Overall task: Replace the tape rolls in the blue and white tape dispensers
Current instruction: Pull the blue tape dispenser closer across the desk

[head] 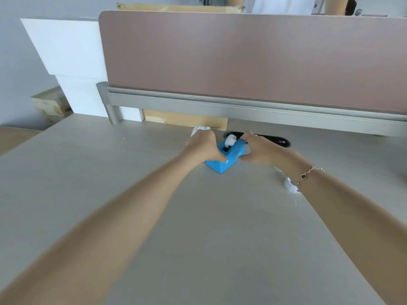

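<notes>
The blue tape dispenser point(226, 160) sits on the grey desk point(198, 227), past arm's middle reach. A white tape roll point(230, 142) stands in its cradle. My left hand point(203, 146) grips the dispenser's left side. My right hand point(261, 150) grips its right side, fingers near the roll. Behind my left hand, something white point(199, 129) shows partly; it may be the white dispenser, mostly hidden. A loose white tape roll point(290, 186) lies on the desk, half hidden under my right wrist.
A pink partition panel point(253, 60) on a metal rail point(242, 111) walls off the desk's far side. A dark cable grommet point(279, 142) lies just behind the dispenser. Cardboard point(187, 119) and white foam blocks point(72, 62) stand at the back left.
</notes>
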`<state>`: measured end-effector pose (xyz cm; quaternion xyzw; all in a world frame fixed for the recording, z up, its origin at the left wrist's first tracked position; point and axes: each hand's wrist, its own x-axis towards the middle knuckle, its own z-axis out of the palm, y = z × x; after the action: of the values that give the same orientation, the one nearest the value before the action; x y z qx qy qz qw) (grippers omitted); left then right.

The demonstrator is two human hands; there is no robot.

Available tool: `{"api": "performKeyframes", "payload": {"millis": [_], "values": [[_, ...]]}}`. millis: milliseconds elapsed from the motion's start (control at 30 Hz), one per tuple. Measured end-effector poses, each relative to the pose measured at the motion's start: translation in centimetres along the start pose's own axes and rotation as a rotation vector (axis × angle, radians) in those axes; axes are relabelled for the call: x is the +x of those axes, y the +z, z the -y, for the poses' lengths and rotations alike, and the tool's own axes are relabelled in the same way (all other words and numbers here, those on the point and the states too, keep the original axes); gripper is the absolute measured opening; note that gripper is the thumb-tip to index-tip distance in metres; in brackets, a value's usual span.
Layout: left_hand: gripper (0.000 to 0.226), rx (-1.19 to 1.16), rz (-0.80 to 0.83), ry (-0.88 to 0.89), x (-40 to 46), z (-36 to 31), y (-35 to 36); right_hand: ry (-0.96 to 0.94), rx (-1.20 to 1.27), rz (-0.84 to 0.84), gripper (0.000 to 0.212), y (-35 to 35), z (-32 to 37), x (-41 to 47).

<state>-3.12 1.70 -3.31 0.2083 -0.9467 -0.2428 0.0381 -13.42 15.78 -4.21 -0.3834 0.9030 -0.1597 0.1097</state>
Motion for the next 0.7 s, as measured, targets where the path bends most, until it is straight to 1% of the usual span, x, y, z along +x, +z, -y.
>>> {"api": "performKeyframes", "payload": {"millis": [100, 133, 200, 233, 267, 300, 400, 533, 633, 700], "values": [[0.043, 0.014, 0.107, -0.003, 0.4, 0.7, -0.7, 0.051, 0.093, -0.018, 0.054, 0.3, -0.4, -1.1], [0.042, 0.029, 0.134, 0.006, 0.5, 1.0, -0.9, 0.060, 0.119, -0.041, 0.054, 0.4, -0.6, -1.2], [0.031, 0.029, 0.178, 0.038, 0.8, 1.6, -0.9, 0.056, 0.149, -0.085, 0.058, 0.7, -1.0, -1.4], [0.027, 0.020, 0.200, 0.050, 0.9, 1.9, -0.9, 0.056, 0.166, -0.088, 0.065, 0.9, -1.1, -1.5], [0.024, 0.008, 0.213, 0.064, 1.0, 2.1, -0.8, 0.045, 0.181, -0.077, 0.072, 0.8, -1.1, -1.7], [0.023, -0.008, 0.220, 0.072, 1.0, 2.4, -0.7, 0.027, 0.188, -0.059, 0.074, 0.9, -1.1, -1.7], [0.022, -0.036, 0.206, 0.078, 0.6, 2.3, -0.7, 0.001, 0.148, -0.044, 0.063, 0.9, -1.2, -1.7], [0.044, 0.003, 0.210, 0.108, 0.1, 1.7, -1.3, 0.020, 0.098, -0.058, 0.053, 0.4, -0.4, -2.1], [0.062, 0.027, 0.210, 0.131, 0.2, 1.9, -1.3, 0.035, 0.093, -0.065, 0.053, 0.8, -0.1, -2.6], [0.060, 0.012, 0.193, 0.145, 0.0, 2.0, -1.2, 0.069, 0.137, -0.078, 0.054, 1.0, 0.0, -3.3]]}}
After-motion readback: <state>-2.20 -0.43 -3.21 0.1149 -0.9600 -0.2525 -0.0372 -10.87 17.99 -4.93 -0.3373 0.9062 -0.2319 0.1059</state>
